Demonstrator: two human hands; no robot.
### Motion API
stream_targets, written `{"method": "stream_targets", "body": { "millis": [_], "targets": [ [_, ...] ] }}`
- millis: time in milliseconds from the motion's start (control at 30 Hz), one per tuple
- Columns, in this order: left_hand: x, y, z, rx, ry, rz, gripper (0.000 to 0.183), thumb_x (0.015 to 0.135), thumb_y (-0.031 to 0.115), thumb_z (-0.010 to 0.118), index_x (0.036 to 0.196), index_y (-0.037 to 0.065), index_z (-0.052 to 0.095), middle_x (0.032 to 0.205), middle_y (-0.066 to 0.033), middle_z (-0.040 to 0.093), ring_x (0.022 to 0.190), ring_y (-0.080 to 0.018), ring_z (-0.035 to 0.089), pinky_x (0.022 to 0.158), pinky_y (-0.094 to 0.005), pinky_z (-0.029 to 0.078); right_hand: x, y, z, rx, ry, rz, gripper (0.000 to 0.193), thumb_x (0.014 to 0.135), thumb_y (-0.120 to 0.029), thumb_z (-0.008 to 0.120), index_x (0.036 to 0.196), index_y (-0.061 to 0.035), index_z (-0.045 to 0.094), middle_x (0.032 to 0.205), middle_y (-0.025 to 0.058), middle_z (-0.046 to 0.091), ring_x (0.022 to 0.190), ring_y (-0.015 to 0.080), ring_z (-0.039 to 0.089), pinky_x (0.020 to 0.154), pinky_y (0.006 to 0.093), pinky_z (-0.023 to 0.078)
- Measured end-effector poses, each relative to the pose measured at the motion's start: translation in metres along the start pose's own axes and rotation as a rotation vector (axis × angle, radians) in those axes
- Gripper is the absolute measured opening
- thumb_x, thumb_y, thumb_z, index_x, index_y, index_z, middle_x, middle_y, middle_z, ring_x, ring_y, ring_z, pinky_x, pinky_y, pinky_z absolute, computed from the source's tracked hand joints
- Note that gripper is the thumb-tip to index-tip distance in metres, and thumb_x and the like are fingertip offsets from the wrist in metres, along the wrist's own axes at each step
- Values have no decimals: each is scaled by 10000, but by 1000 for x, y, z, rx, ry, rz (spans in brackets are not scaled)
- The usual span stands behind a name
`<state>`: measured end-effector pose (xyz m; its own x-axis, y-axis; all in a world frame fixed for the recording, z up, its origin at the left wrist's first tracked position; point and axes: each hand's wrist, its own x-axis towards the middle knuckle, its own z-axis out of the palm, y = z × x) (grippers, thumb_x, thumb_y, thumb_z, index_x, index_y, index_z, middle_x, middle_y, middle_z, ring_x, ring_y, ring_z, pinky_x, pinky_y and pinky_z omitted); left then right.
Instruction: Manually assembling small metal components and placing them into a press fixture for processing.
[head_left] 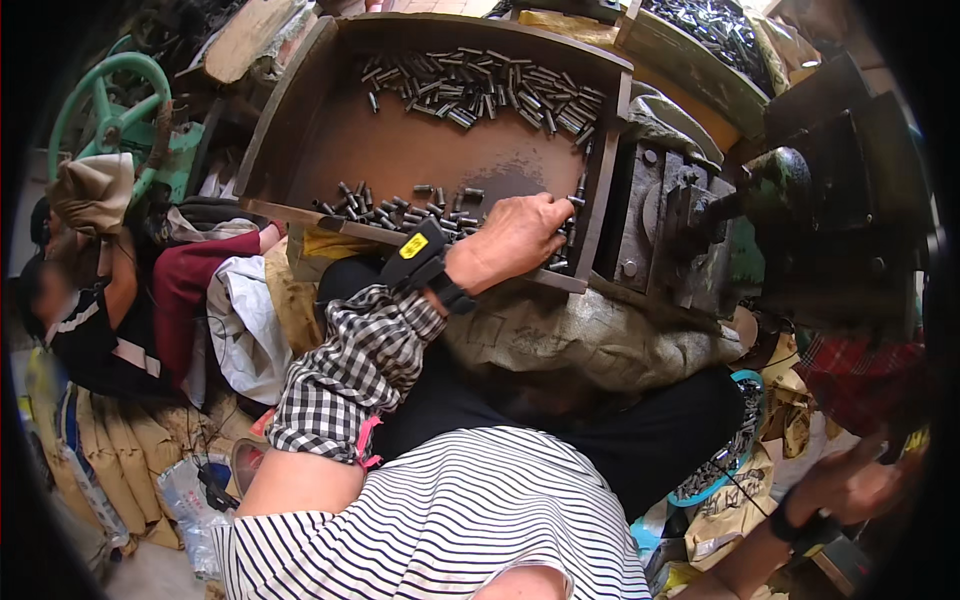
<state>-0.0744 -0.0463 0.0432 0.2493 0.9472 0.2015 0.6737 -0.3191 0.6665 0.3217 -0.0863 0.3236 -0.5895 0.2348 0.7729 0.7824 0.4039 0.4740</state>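
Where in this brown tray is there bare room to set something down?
The broad middle of the brown tray is bare, bordered by the upper metal pieces, the left wall and the lower metal pieces. It's crowded along the far and near edges and near right corner, by the left hand.

Metal cylinders point(461, 118) look glossy (the tray point(400, 150), matt wood)

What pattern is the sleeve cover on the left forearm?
The sleeve cover is black and white check, clearest in the head view.
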Motion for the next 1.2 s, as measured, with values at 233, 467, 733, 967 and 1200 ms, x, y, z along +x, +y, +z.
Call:
{"method": "stream_targets", "body": {
  "millis": [233,467,733,967,1200],
  "targets": [
    [-4,-16,4,100,-95,-30,136,778,106,609,853,30,524,814,-177,575,748,-371,600,646,-455,491,33,-196,75,708,-504,172,370,796,-163,641,1110,4,540,1146,175,549,1025,341,540,945,457,397],
    [-7,-28,-8,165,-100,-37,60,756,39,567,801,14,536,732,-160,604,752,-358,611,656,-444,494,-2,-253,208,690,-631,30,220,706,-41,605,924,-21,585,960,106,592,914,271,560,899,413,380],
    [-24,-27,-13,457,-19,49,119,732,71,554,848,74,528,792,-77,577,769,-225,612,697,-340,441,-7,-305,253,198,-1008,-432,211,722,-135,559,891,-50,654,822,90,598,913,261,523,1001,527,284],
    [-32,-45,-23,296,47,45,93,758,92,560,839,72,519,740,-102,595,738,-264,622,667,-372,460,-20,-310,256,509,-924,-361,46,765,-110,527,782,-71,545,771,109,557,781,233,554,738,334,393],
    [-25,-52,-61,111,124,-299,201,858,193,579,854,24,470,704,-193,606,690,-383,611,588,-463,475,-3,-332,246,1413,-1037,163,112,779,-75,600,845,-19,528,779,190,594,702,381,606,631,439,493]
  ]
}}
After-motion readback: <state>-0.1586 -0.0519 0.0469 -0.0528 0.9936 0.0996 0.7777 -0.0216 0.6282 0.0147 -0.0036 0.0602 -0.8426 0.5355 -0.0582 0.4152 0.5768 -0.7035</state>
